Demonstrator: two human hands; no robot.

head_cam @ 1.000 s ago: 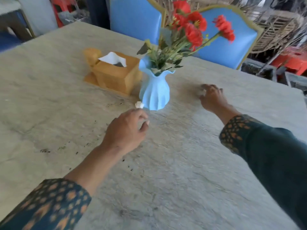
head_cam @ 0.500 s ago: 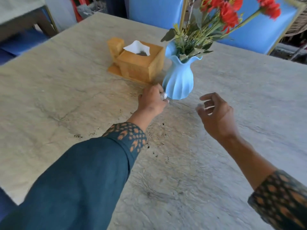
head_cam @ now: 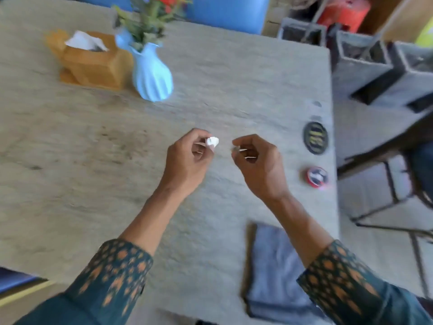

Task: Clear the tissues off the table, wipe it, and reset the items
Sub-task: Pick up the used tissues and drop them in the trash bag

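Observation:
My left hand [head_cam: 187, 158] pinches a small crumpled white tissue [head_cam: 212, 141] above the middle of the stone table [head_cam: 70, 146]. Close to its right, my right hand [head_cam: 257, 165] is curled with a tiny pale scrap at its fingertips; what that scrap is I cannot tell. At the far left stands a wooden tissue box [head_cam: 93, 64] with a white tissue sticking out, and a light blue ribbed vase [head_cam: 152, 73] with red flowers stands beside it. A folded grey-blue cloth [head_cam: 274, 270] lies on the table near the front edge, under my right forearm.
Two round items lie by the table's right edge: a black disc [head_cam: 315, 137] and a red one [head_cam: 315, 177]. Blue chairs [head_cam: 225, 12] stand behind the table. Grey blocks and a metal chair frame fill the floor to the right.
My left hand picked the tissue bit up from beside the vase and drew back toward me. My right hand also pulled in and curled. The view swung right, showing the cloth and discs.

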